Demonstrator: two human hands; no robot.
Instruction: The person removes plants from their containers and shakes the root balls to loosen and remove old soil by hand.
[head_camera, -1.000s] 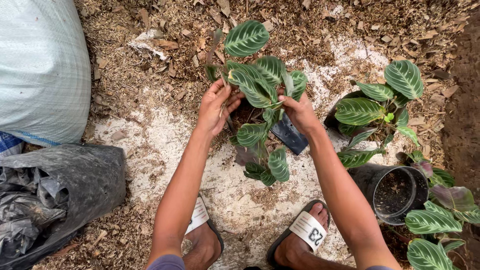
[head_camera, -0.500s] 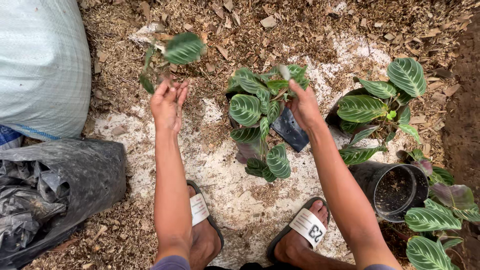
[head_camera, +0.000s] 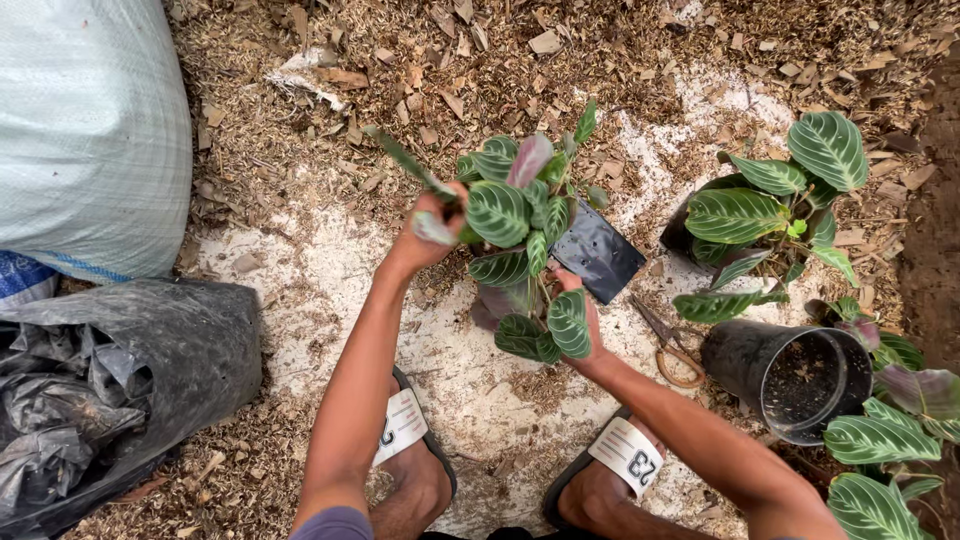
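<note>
While we crouch over the pale patch of ground (head_camera: 300, 290), our left hand (head_camera: 430, 228) is closed in a loose fist around a stalk with a leaf (head_camera: 405, 160), held up just to the left of the striped-leaf plant (head_camera: 515, 225). Our right hand (head_camera: 580, 320) reaches in low under the foliage; leaves cover most of it, so we cannot tell how far its fingers are curled or whether they grip the stem. The plant stands between our two hands, its round green leaves marked with pale veins, one leaf showing a purplish underside. A black plastic grow bag (head_camera: 597, 255) sits tilted just right of the plant, touching its leaves.

Beyond the right forearm, a pair of scissors (head_camera: 668, 345) with orange-brown handles lies on the ground. Next to it an empty black pot (head_camera: 790, 375) rests on its side, mouth toward us. A second plant (head_camera: 775, 215) of the same kind grows in a dark pot further right, and more of these leaves (head_camera: 885, 440) crowd the lower right corner.

Below our hands, our feet wear sandals (head_camera: 625, 455) with white straps. At the left, a crumpled black plastic sack (head_camera: 110, 380) lies beneath a large white woven sack (head_camera: 85, 130). Wood chips and dry leaf litter (head_camera: 450, 60) cover the ground above.
</note>
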